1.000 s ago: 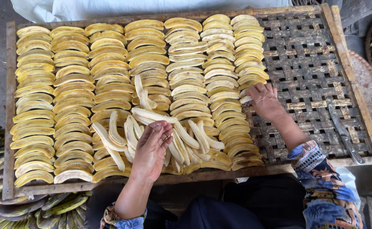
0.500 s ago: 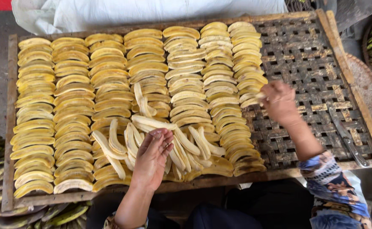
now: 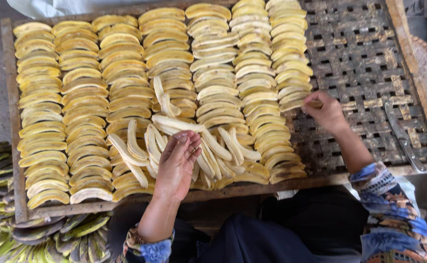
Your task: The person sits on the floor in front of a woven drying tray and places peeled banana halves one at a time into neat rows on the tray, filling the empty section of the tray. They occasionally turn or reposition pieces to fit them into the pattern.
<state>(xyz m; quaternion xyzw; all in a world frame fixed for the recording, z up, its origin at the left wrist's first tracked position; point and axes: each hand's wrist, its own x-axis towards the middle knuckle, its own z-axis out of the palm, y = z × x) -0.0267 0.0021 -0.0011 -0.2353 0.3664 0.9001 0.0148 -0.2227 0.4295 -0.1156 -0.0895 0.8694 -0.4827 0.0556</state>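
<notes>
Both hands work over the woven bamboo drying tray (image 3: pixel 369 53), well apart from each other. Rows of peeled banana slices (image 3: pixel 72 97) cover its left and middle parts, each slice lying crosswise with its long axis left to right; the right part of the mesh is bare. A loose pile of banana slices (image 3: pixel 213 146) sits near the front edge, its pieces pointing mostly away from the person and fanned at angles. Left hand (image 3: pixel 177 163) rests directly on that pile, fingers loosely curled; whether it grips a slice I cannot tell. Right hand (image 3: pixel 326 111) is pinched on a single slice (image 3: pixel 314 103) at the end of the rightmost row, beside the bare mesh. A knife (image 3: pixel 403 136) lies further right.
</notes>
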